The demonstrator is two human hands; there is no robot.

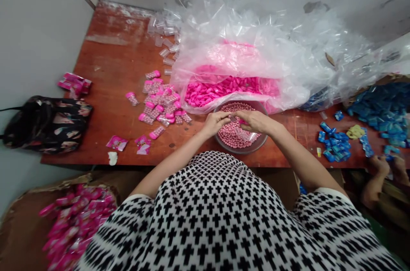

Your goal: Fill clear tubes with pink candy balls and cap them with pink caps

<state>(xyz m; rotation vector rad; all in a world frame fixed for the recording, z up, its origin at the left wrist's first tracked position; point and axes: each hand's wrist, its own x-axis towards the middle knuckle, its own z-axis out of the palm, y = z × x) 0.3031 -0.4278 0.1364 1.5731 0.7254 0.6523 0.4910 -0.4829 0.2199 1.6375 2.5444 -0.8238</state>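
Note:
My left hand (215,123) and my right hand (255,121) meet over a round bowl (263,138) of small pink balls (231,135). The left fingers are closed and point toward the right hand; whatever they hold is too small to make out. My right fingers curl down, with a bit of bright pink showing under them, its kind hidden. A clear plastic piece (249,135) lies on the balls below my right hand. To the left is a pile of clear tubes with pink caps (162,99), filled with pink balls.
Behind the bowl, a large plastic bag (269,55) lies open on loose pink caps (221,87). Empty clear tubes (168,61) lie farther back. A black flowered bag (60,123) sits left, above a box of pink packets (80,220). Blue packets (336,145) lie right, near another person's hands (381,166).

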